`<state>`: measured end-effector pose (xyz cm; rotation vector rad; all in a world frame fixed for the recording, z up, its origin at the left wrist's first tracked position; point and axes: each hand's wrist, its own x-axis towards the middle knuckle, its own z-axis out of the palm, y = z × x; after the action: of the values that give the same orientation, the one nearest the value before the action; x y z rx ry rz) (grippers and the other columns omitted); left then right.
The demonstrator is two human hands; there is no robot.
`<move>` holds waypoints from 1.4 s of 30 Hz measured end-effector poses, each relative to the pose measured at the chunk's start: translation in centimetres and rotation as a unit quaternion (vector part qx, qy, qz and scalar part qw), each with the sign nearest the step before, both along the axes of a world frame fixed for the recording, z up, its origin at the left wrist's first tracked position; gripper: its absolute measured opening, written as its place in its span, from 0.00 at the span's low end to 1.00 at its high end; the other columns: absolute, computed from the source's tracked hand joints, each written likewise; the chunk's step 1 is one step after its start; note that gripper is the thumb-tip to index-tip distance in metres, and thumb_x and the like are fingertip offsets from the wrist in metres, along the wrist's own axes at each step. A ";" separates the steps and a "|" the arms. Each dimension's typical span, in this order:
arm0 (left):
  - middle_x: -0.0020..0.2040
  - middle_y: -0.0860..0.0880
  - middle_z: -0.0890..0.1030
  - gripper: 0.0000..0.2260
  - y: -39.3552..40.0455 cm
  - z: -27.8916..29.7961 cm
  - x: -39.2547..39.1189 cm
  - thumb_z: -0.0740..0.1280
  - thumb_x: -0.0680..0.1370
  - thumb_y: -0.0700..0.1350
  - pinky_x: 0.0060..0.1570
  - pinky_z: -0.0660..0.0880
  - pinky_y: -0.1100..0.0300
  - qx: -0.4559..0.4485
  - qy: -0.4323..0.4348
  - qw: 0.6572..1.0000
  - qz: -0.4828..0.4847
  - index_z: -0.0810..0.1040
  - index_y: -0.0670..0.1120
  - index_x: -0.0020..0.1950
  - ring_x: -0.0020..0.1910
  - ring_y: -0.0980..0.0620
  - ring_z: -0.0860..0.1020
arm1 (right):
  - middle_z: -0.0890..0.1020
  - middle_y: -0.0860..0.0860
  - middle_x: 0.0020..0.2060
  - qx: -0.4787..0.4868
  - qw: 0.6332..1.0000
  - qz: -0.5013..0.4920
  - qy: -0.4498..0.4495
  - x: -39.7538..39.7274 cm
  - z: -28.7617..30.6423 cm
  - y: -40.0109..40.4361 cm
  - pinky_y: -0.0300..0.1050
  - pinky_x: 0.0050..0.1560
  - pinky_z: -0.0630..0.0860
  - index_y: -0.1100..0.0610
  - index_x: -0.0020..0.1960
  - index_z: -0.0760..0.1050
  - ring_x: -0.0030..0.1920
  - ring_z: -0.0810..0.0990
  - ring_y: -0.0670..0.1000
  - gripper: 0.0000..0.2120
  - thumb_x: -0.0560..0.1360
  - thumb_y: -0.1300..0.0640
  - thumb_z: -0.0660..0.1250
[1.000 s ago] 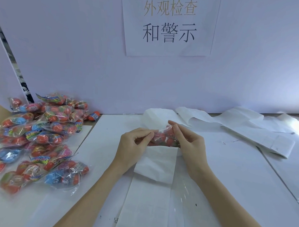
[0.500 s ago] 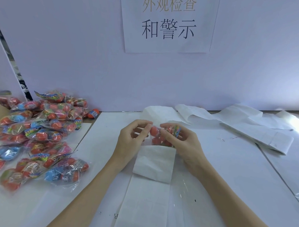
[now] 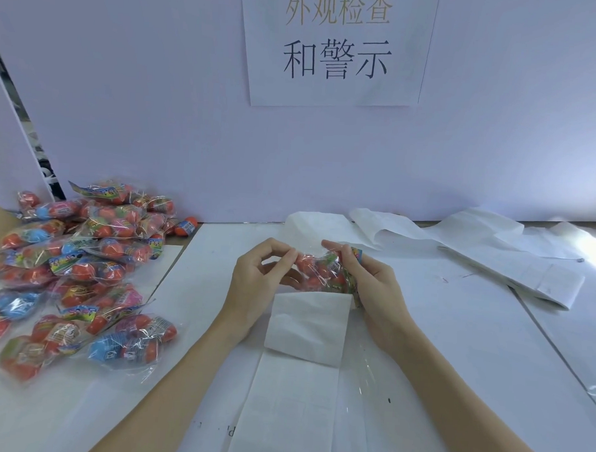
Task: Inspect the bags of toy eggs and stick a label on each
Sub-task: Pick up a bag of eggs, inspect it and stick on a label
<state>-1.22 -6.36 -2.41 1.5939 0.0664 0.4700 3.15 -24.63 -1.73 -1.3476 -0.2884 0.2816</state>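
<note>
Since a second ago you have turned the clear crinkly plastic bag of red toy eggs [image 3: 323, 271] between both hands, your right hand [image 3: 372, 283] gripping its far end, your left hand [image 3: 263, 275] pinching its near edge above the white label-backing paper strip [image 3: 305, 332], no label visible, while the heaped pile of bagged eggs [image 3: 79, 271] at left awaits.

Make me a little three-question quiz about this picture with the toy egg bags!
1. True or false: both hands hold one bag of toy eggs.
2. Where is the pile of egg bags? A) by the left hand B) by the right hand C) on the wall
3. Fill in: the held bag is above a white ____ strip.

Key: 1 true; 2 A; 3 paper.
</note>
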 end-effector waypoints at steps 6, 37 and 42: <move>0.46 0.42 0.85 0.04 0.5 -0.1 0.2 0.66 0.83 0.36 0.41 0.83 0.57 -0.064 0.020 0.997 0.026 0.79 0.39 0.50 0.41 0.42 0.87 | 0.89 0.52 0.51 -0.037 0.999 0.005 -0.026 0.2 -0.3 0.1 0.44 0.52 0.79 0.54 0.63 0.81 0.50 0.87 0.52 0.13 0.81 0.50 0.72; 0.38 0.40 0.80 0.09 1.0 -0.8 0.8 0.68 0.84 0.44 0.29 0.76 0.59 -0.124 0.037 0.991 0.034 0.81 0.39 0.50 0.31 0.44 0.80 | 0.89 0.51 0.45 -0.076 0.996 0.018 -0.032 0.3 -0.7 0.2 0.41 0.50 0.78 0.56 0.57 0.81 0.42 0.86 0.47 0.09 0.81 0.52 0.72; 0.46 0.45 0.81 0.05 0.7 -0.9 0.9 0.71 0.82 0.44 0.31 0.79 0.58 -0.061 0.025 0.995 0.081 0.80 0.43 0.54 0.34 0.45 0.83 | 0.88 0.52 0.42 -0.083 0.994 -0.016 -0.070 -0.1 -0.5 0.4 0.42 0.47 0.78 0.51 0.59 0.80 0.41 0.86 0.52 0.10 0.80 0.50 0.73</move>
<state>-0.34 -5.64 -3.34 1.4869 0.2592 0.5406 3.09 -24.28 -2.18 -1.5374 -0.3659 0.1869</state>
